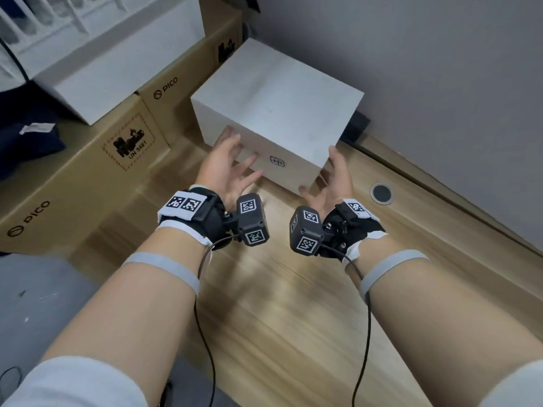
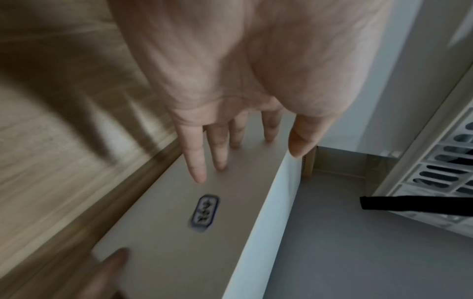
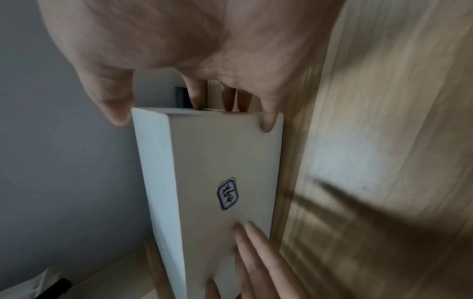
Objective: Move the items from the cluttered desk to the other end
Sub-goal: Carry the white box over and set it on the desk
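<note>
A white box with a small handwritten label on its front stands on the wooden desk by the grey wall. My left hand is spread against the left part of the box's front face, with straight fingers touching it. At the box's near right corner is my right hand. Its thumb sits near the top edge and its fingers reach past the box's right end. Neither hand curls round the box.
Brown PICO cartons line the left side, with another white box on top and a dark cloth. A black object sits behind the box. A round cable grommet is in the desk at right.
</note>
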Tool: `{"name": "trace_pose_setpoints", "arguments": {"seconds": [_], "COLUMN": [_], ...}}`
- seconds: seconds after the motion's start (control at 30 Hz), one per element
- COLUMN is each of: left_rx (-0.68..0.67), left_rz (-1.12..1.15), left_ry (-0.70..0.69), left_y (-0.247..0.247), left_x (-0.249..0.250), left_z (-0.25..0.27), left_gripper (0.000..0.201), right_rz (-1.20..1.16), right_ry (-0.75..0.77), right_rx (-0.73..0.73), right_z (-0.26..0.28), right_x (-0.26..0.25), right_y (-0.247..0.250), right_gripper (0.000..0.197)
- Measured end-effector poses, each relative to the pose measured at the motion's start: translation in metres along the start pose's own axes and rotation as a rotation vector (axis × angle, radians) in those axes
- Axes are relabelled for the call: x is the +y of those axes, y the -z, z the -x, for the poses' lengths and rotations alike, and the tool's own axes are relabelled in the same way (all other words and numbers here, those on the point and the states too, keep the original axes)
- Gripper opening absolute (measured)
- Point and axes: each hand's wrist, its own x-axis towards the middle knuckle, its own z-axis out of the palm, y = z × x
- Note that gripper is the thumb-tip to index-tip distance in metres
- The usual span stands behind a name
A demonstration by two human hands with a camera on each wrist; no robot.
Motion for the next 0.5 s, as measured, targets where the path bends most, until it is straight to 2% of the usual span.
{"name": "trace_pose_setpoints", "arguments": {"seconds": [0.03, 0.13, 0.17, 0.27, 0.37, 0.5], "left_rx": [-0.015, -0.038, -0.042, -0.04, 0.018, 0.02], "left_rz": [-0.014, -0.073, -0.087, -0.148, -0.232, -0.321], "left_ry": [-0.004, -0.023, -0.03, -0.042, -0.029, -0.081], "left_y": [-0.001, -0.006, -0.007, -0.013, -0.021, -0.042], "left_x": [0.001, 0.005, 0.006, 0.009, 0.006, -0.017], "left_z": [0.0, 0.0, 0.0, 0.001, 0.011, 0.04], "left_gripper": [0.054, 0.051, 0.051, 0.049, 0.044, 0.04], "right_rz": [-0.023, -0.096, -0.115, -0.13, -0.018, 0.071], "right_ry": [-0.002, 0.004, 0.005, 0.001, 0.003, 0.018], "right_rx": [-0.019, -0.07, -0.084, -0.129, -0.151, -0.129], "right_z": [-0.002, -0.007, -0.008, -0.001, 0.016, 0.045], "right_x": [0.0, 0.001, 0.002, -0.003, -0.011, -0.024], "right_y": [-0.003, -0.006, -0.006, 0.001, 0.018, 0.061], "right_gripper": [0.047, 0.012, 0.01, 0.024, 0.036, 0.037]}}
